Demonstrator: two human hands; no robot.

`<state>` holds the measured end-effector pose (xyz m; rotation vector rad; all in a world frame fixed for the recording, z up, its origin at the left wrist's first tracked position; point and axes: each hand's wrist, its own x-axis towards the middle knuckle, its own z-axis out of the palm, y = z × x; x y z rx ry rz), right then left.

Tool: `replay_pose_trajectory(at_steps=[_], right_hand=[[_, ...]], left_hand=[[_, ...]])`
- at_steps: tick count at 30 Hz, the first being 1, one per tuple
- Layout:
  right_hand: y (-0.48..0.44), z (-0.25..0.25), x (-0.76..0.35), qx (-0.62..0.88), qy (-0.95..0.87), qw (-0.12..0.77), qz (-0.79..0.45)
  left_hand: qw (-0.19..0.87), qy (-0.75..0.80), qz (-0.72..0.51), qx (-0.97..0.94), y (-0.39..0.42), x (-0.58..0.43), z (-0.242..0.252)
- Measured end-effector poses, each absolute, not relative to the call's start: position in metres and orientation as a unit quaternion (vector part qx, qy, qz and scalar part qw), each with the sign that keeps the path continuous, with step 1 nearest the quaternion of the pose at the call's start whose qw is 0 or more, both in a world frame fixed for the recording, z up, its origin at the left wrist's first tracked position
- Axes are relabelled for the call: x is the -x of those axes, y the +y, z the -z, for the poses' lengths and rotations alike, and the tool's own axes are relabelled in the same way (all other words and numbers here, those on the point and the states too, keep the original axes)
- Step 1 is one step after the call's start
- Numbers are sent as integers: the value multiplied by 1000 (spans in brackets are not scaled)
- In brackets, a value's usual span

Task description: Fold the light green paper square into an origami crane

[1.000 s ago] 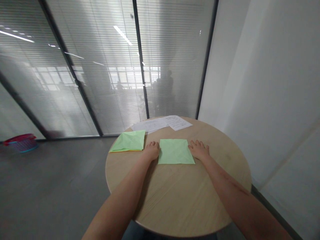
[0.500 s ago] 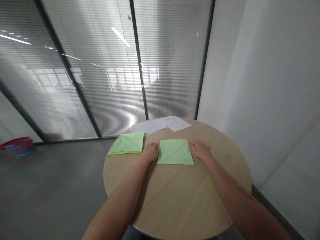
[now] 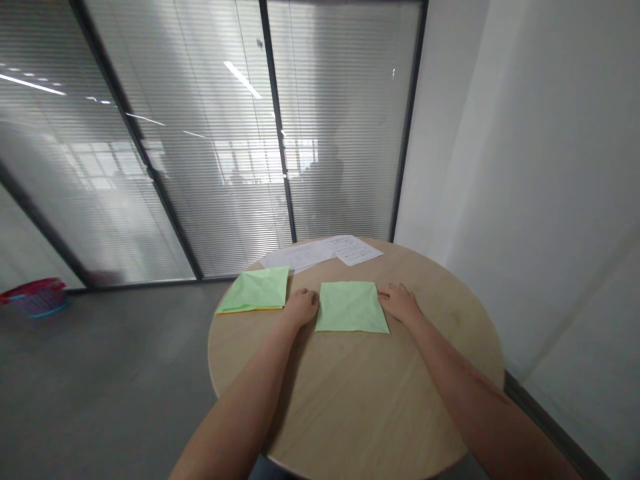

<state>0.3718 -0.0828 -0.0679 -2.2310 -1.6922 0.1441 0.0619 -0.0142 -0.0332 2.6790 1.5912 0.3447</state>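
Note:
A folded light-green cloth point(image 3: 353, 307) lies flat and roughly square on the round table. My left hand point(image 3: 303, 306) rests at its left edge with curled fingers; the fingertips are hidden, so whether they grip the edge cannot be told. At the opposite edge, my right hand point(image 3: 399, 302) is open, its fingers stretched apart and the foremost ones touching the cloth's border. Left of my left hand lies another folded green cloth point(image 3: 257, 290), with a thin yellow edge showing beneath its front side.
White printed sheets point(image 3: 305, 253) overlap at the far side of the round wooden table point(image 3: 360, 407). Beyond stands a glass partition with blinds point(image 3: 345, 133); a white wall point(image 3: 555, 200) rises at the right. On the grey floor at left sits a red and blue basket point(image 3: 37, 298).
My right hand has shifted slightly left, its fingers now reaching the cloth's right edge. My left hand and both cloths hold their places; the whole view has tilted up a little.

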Motion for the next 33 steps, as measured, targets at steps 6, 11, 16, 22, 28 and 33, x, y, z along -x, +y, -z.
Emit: replay_pose_trajectory(at_steps=[6, 11, 16, 22, 28, 33], right_hand=[[-78, 72, -380, 762, -609, 217, -48], [-75, 75, -385, 745, -617, 247, -57], [-74, 77, -384, 735, -619, 266, -72], [-73, 77, -381, 728, -612, 293, -98], [-72, 75, -380, 728, -593, 321, -123], [-74, 73, -379, 736, -580, 328, -122]], left_hand=[[35, 519, -139, -843, -12, -62, 29], [55, 537, -155, -828, -11, -63, 30], [74, 546, -169, -818, -12, -65, 30], [108, 558, -190, -801, -13, -67, 29], [157, 559, -230, -781, -14, -70, 25], [170, 562, -251, -769, -14, -69, 23]])
